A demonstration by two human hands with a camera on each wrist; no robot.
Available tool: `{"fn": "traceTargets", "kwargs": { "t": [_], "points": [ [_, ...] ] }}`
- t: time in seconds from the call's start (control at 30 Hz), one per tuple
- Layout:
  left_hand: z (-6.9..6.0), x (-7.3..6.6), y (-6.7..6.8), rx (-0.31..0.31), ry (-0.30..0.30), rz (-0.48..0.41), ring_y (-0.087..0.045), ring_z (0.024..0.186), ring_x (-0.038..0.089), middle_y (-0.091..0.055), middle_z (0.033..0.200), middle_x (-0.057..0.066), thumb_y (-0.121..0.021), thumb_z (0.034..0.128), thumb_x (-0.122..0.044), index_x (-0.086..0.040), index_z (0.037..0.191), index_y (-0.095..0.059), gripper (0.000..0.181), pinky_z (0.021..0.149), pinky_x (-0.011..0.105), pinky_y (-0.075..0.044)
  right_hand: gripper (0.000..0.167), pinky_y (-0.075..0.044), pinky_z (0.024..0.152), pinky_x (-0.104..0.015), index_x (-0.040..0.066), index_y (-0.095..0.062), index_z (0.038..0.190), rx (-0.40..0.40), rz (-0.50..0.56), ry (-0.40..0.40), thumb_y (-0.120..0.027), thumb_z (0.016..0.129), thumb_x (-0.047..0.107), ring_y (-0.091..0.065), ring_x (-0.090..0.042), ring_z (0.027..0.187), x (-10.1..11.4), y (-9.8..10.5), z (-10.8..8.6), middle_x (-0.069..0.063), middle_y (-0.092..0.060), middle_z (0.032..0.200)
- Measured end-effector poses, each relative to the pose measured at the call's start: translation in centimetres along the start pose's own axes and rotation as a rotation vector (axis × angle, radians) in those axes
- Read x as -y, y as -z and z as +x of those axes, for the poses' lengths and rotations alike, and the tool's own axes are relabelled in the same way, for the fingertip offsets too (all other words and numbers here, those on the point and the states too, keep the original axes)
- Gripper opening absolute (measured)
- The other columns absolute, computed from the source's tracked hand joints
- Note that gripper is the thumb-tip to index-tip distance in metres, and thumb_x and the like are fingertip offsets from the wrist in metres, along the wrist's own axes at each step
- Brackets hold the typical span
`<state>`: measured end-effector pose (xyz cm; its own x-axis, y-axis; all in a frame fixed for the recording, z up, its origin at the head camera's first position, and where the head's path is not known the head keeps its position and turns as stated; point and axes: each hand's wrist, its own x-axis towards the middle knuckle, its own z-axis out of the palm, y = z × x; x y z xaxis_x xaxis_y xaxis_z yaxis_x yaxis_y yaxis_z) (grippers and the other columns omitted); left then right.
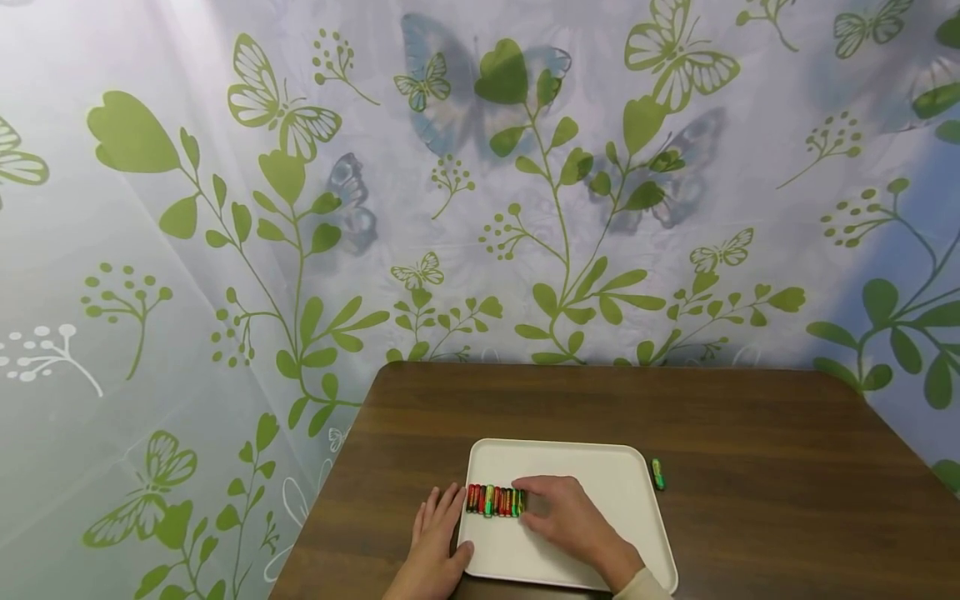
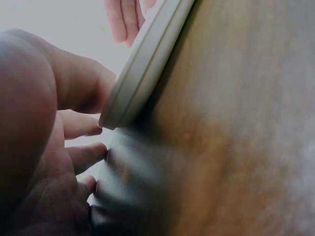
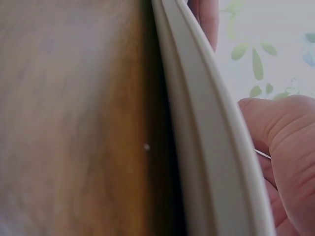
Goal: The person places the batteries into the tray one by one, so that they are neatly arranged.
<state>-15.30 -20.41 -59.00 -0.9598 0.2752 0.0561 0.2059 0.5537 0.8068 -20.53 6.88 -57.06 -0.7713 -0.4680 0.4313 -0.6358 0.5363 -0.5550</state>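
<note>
A row of several small batteries (image 1: 490,502), red-and-black and green, lies side by side near the left edge of a white tray (image 1: 585,460). At the row's right end, my right hand (image 1: 568,517) pinches a green battery (image 1: 521,503), index fingertip at its far end and thumb at its near end. My left hand (image 1: 437,550) rests at the tray's left rim with fingers extended, its fingertips beside the row's left end. The left wrist view shows the left thumb (image 2: 83,83) against the tray rim. The right wrist view has no battery in sight.
One more green battery (image 1: 657,473) lies on the dark wooden table (image 1: 765,483), just right of the tray. Behind the table hangs a curtain (image 1: 480,208) printed with leaves and butterflies.
</note>
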Motion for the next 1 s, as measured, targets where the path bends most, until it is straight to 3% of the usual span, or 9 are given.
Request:
{"fn": "traceTargets", "kwargs": {
  "t": [0.2,0.47,0.57,0.7,0.8,1.0],
  "points": [
    [0.2,0.4,-0.1,0.002,0.006,0.028,-0.007,0.164,0.059,-0.032,0.175,0.029,-0.071,0.0949,-0.012,0.0,0.166,-0.04,0.079,0.125,0.072,0.006,0.042,-0.065,0.095,-0.04,0.01,-0.082,0.121,-0.046,-0.042,0.03,-0.092,0.08,0.01,-0.08,-0.019,0.111,-0.3,0.4,-0.2,0.001,-0.084,0.119],
    [0.4,0.9,-0.1,0.027,0.032,0.008,-0.003,0.165,0.059,-0.029,0.177,0.029,-0.069,0.0962,-0.014,0.003,0.167,-0.037,0.08,0.125,0.073,0.008,0.039,-0.064,0.096,-0.039,0.012,-0.083,0.123,-0.049,-0.028,-0.085,-0.091,0.085,0.016,-0.079,-0.016,0.113,-1.1,2.0,-0.7,0.004,-0.084,0.121],
    [0.4,0.6,0.0,0.031,0.04,0.008,-0.003,0.165,0.059,-0.029,0.177,0.029,-0.07,0.0962,-0.015,0.002,0.167,-0.038,0.08,0.126,0.072,0.008,0.038,-0.064,0.096,-0.039,0.013,-0.084,0.123,-0.051,-0.02,-0.114,-0.091,0.086,0.018,-0.079,-0.016,0.113,-1.6,2.7,-0.9,0.005,-0.084,0.121],
    [0.1,-0.8,0.5,0.047,0.051,0.01,-0.002,0.164,0.061,-0.028,0.176,0.031,-0.071,0.0954,-0.014,0.004,0.167,-0.037,0.081,0.125,0.076,0.008,0.039,-0.064,0.096,-0.04,0.013,-0.083,0.124,-0.043,-0.037,-0.105,-0.091,0.086,0.02,-0.079,-0.017,0.114,-2.4,3.9,-1.0,0.005,-0.083,0.122],
    [0.1,-0.9,0.5,0.045,0.054,0.01,-0.002,0.164,0.06,-0.028,0.176,0.031,-0.071,0.0951,-0.014,0.003,0.167,-0.038,0.081,0.125,0.075,0.008,0.039,-0.064,0.096,-0.04,0.012,-0.083,0.124,-0.033,-0.046,-0.102,-0.091,0.087,0.021,-0.08,-0.019,0.113,-3.0,4.9,-1.3,0.004,-0.083,0.123],
    [0.2,0.1,0.0,0.02,0.024,0.0,-0.003,0.163,0.061,-0.029,0.175,0.033,-0.071,0.0951,-0.014,0.002,0.168,-0.037,0.081,0.124,0.074,0.008,0.04,-0.064,0.095,-0.041,0.012,-0.083,0.125,-0.005,-0.06,-0.134,-0.091,0.088,0.026,-0.08,-0.024,0.112,-3.9,6.9,-1.6,0.002,-0.083,0.123]
  ]
}}
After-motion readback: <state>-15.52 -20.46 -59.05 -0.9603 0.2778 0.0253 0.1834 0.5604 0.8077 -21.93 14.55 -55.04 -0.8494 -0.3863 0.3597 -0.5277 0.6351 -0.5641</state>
